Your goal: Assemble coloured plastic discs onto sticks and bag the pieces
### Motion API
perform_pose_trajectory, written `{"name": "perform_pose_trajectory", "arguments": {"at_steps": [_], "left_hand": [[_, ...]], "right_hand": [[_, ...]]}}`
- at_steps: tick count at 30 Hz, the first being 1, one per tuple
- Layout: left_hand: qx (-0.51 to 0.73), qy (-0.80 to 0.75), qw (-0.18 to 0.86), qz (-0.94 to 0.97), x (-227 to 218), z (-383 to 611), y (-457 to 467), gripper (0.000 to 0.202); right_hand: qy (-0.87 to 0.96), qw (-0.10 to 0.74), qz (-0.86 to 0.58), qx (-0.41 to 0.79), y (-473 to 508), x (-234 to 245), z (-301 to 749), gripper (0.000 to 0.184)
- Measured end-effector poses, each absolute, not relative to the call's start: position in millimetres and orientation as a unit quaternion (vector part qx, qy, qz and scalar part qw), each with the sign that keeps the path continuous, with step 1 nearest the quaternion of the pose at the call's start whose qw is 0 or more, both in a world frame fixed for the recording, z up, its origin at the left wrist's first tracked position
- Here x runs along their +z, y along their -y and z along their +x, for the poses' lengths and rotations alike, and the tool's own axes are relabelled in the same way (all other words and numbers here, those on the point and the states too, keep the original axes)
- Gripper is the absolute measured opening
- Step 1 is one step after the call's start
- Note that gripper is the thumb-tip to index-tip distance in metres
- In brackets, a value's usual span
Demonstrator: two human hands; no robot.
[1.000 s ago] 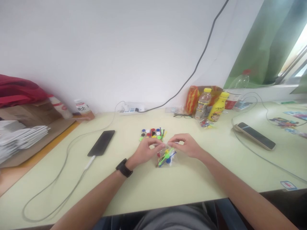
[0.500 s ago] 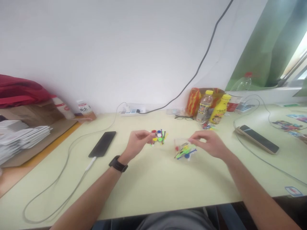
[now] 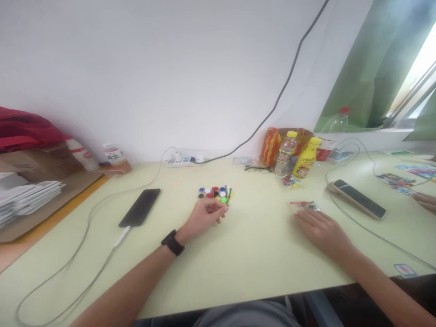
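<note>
No wording legible for sure; brown-drink bottle (image 3: 116, 157), L side: big dark Chinese-type chars on white, too blurred to read exactly; yellow bottle (image 3: 305, 160), R of centre: small dark chars above a cartoon figure, can't be made out; clear bottle w/ yellow cap (image 3: 285, 157), next to it: pale lettering on dark, illegible; white-and-red bottle (image 3: 81, 153), far L: print too small; sticker (image 3: 405, 270) nr table's (image 3: 259, 259) front edge, R: red mark, blue border, unreadable.
</note>
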State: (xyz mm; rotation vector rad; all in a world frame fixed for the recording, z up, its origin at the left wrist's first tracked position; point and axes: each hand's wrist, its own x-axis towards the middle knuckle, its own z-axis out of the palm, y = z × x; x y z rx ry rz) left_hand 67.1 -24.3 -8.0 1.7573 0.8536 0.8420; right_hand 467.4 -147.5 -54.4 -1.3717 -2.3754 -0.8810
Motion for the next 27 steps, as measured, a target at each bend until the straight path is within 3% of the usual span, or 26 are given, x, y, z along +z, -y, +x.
{"name": "perform_pose_trajectory", "arguments": {"at_steps": [8, 16, 22, 27], "left_hand": [[0.342, -0.352, 0.489, 0.721, -15, 69, 25, 0.038], [0.381, -0.364, 0.453, 0.72, -10, 66, 20, 0.036], [0.495, -0.403, 0.306, 0.707, 0, 54, 2, 0.03], [0.496, -0.464, 0.194, 0.708, -3, 41, -14, 0.025]], "right_hand": [[0.791, 0.187, -0.528, -0.245, 128, -63, 489, 0.03], [0.788, 0.153, -0.557, -0.212, 111, -58, 501, 0.026], [0.801, 0.191, -0.528, -0.207, 105, -53, 480, 0.027], [0.833, 0.228, -0.496, -0.09, 102, -47, 429, 0.035]]}}
